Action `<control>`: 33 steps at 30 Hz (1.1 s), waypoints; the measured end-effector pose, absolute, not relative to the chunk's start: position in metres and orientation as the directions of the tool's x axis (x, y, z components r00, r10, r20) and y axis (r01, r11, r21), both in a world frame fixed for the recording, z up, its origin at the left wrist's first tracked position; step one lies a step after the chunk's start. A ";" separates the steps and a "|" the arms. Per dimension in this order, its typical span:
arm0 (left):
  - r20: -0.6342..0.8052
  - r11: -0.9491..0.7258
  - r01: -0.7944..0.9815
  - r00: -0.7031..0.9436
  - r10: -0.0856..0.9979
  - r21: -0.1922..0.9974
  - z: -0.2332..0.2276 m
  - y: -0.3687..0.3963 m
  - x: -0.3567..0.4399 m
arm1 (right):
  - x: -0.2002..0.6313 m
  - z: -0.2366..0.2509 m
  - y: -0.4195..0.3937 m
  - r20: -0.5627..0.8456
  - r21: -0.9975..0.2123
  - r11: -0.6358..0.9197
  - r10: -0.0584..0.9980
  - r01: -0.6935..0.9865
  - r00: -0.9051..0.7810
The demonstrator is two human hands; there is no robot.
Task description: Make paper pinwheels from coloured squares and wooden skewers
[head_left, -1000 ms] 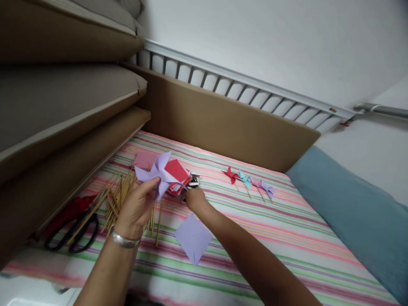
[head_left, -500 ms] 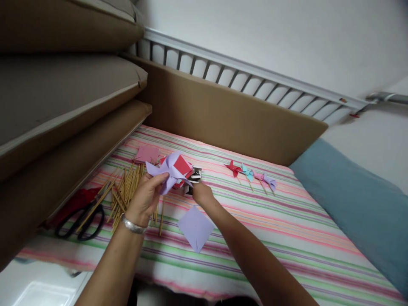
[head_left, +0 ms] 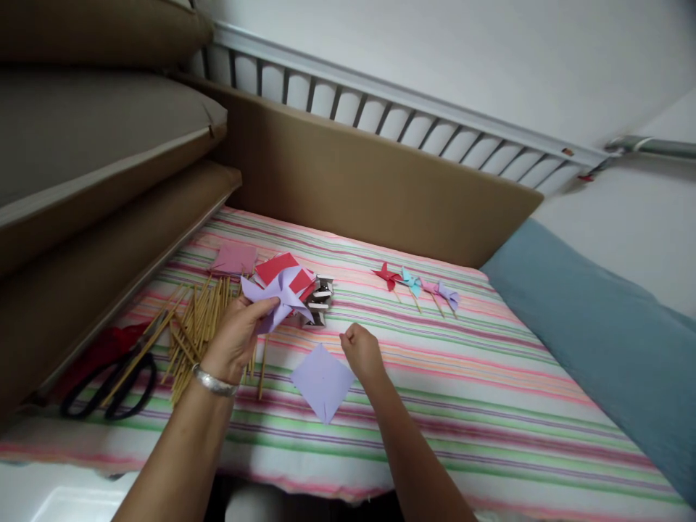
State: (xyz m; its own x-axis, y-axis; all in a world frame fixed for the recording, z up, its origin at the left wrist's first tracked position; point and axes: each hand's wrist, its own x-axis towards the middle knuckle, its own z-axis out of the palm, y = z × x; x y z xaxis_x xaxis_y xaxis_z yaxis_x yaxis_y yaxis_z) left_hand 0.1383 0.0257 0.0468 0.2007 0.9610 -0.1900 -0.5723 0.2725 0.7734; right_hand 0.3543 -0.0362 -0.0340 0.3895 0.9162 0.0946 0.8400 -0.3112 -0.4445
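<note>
My left hand (head_left: 233,339) holds a folded purple paper pinwheel (head_left: 275,293) by its middle, just above the striped bedsheet (head_left: 489,391). My right hand (head_left: 359,349) hovers a little to its right with the fingers pinched together; anything between them is too small to make out. A small black-and-white box (head_left: 320,296) lies just behind the pinwheel, next to a stack of red paper squares (head_left: 278,268). A flat purple paper square (head_left: 322,380) lies on the sheet between my forearms.
A pile of wooden sticks (head_left: 199,326) and black-handled scissors (head_left: 106,384) lie to the left. A pink paper square (head_left: 235,257) sits behind the sticks. Several small finished pinwheels (head_left: 416,284) lie in a row farther back. Brown cushions (head_left: 353,185) border the back and left, and a blue cover (head_left: 598,341) the right.
My right hand has drawn back from the small box toward me, fingers pinched. My left hand has lowered the purple pinwheel a little. The view has shifted slightly.
</note>
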 end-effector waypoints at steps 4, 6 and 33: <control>-0.182 0.269 -0.547 0.208 0.961 0.793 0.046 0.025 0.142 | 0.368 -0.050 -0.044 0.072 -0.501 -0.296 0.922 0.813 0.380; -0.171 0.258 -0.531 0.208 0.963 0.807 0.045 0.025 0.144 | 0.377 -0.049 -0.044 0.064 -0.548 -0.268 0.931 0.792 0.360; -0.190 0.280 -0.372 0.259 0.947 0.885 0.024 0.011 0.185 | 0.351 0.015 -0.064 0.189 -0.907 0.022 0.913 0.421 0.361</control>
State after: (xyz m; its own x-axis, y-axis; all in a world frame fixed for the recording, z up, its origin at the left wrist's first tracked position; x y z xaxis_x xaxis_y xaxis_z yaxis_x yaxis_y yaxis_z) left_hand 0.1853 0.0114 0.0241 0.2588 0.9470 -0.1904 -0.3718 0.2796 0.8852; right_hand 0.3513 -0.0644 0.0154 0.3608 0.9132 0.1895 0.4210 0.0218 -0.9068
